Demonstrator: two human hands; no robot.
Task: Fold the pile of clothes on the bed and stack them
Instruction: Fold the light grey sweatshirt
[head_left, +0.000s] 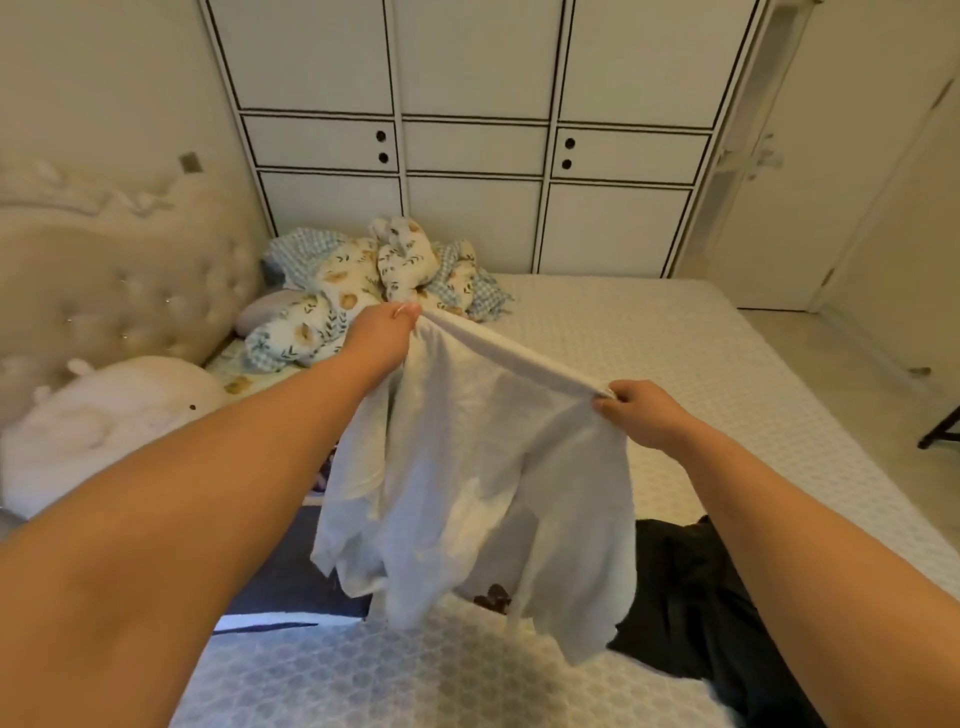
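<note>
Two hands hold one pale garment up over the bed in the head view, the only view there is: the left hand (382, 332) has its fingers curled round one end of the top edge, farther from the camera, and the right hand (641, 413) pinches the other end between thumb and curled fingers, nearer and lower. The white garment (483, 483) hangs between them clear of the mattress (649, 343), its top hem pulled into a taut rolled band while the body sags in loose uneven folds, with flaps trailing at the lower left and a longer tail at the lower right. To do this step well, I judge the hands should level out and draw apart so the cloth hangs flat, a light shake should drop the bunched flaps, and then the piece should be laid on the bare quilted stretch ahead before any fold is made; folding it while it is twisted would likely trap creases. Which part of the garment the hem is I cannot tell. Beneath it lie dark clothes (691, 597), partly hidden, one piece at the left and a black heap at the right, seemingly waiting their turn. Near the tufted headboard (119, 291) sits a crumpled floral and checked bedding heap (363, 291) and a white plush pillow (98, 415), well apart from the work.
</note>
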